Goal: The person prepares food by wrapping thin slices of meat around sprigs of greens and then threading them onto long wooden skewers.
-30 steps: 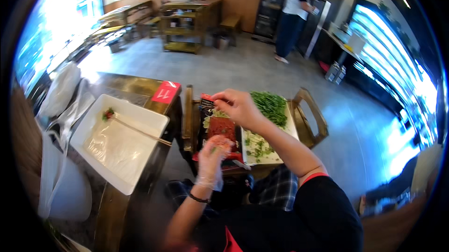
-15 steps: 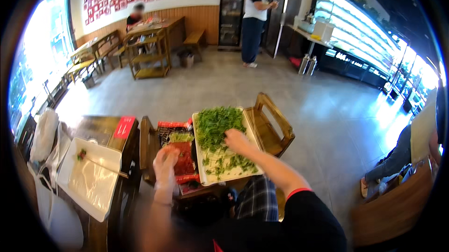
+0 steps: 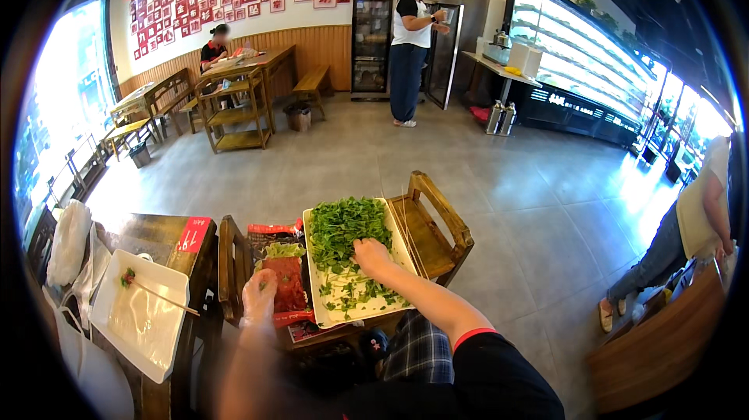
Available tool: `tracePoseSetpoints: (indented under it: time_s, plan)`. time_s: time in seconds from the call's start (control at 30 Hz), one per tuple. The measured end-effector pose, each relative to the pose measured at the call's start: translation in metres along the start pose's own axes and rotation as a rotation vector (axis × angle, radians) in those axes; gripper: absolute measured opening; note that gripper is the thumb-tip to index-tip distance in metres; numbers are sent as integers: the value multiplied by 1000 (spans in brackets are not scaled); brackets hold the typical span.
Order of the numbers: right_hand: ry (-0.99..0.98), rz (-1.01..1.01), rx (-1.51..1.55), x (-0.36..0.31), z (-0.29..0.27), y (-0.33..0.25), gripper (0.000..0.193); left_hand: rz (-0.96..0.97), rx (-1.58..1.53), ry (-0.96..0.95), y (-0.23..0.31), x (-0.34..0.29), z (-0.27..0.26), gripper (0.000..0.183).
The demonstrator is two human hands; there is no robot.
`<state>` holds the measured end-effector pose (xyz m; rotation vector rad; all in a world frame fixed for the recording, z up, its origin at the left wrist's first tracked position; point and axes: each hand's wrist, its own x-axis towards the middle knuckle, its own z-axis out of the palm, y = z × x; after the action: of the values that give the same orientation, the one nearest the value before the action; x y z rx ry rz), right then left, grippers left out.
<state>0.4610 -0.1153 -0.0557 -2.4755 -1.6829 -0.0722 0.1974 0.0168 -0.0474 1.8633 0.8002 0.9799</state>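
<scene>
My right hand [image 3: 373, 256], bare, has its fingertips pinched in the loose green herb leaves [image 3: 347, 229], which look like cilantro. They are heaped at the far end of a white tray [image 3: 318, 311], with scattered sprigs nearer me. Beside the tray, my left hand [image 3: 260, 295] wears a clear plastic glove and is curled at the edge of a red slab that looks like raw meat [image 3: 289, 283]. A speck of green shows at its fingers; what it holds is unclear. Pale green shreds [image 3: 285, 250] lie beyond the red slab.
On the left table [image 3: 148, 226], a white dish [image 3: 168, 318] holds a skewer [image 3: 160, 294] with a small green and red bundle. Thin sticks [image 3: 409, 237] lie across the wooden chair [image 3: 425, 225] right of the tray. White bags [image 3: 70, 244] are far left. One person [image 3: 409, 38] stands ahead, another [image 3: 706, 194] at right.
The view has tilted, so everything sits lower and slightly left. My left hand has turned and come down beside the red slab. My right hand stays at the herbs.
</scene>
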Motion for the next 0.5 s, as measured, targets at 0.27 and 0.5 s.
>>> tracePoseSetpoints:
  time_s: [0.27,0.5]
  plan:
    - [67,70,-34,-5,-6,9,17,137,312,76,27,6,-5,13]
    - [147,49,91,0,-3,1,13,57,546,-179,22,-4,0,13]
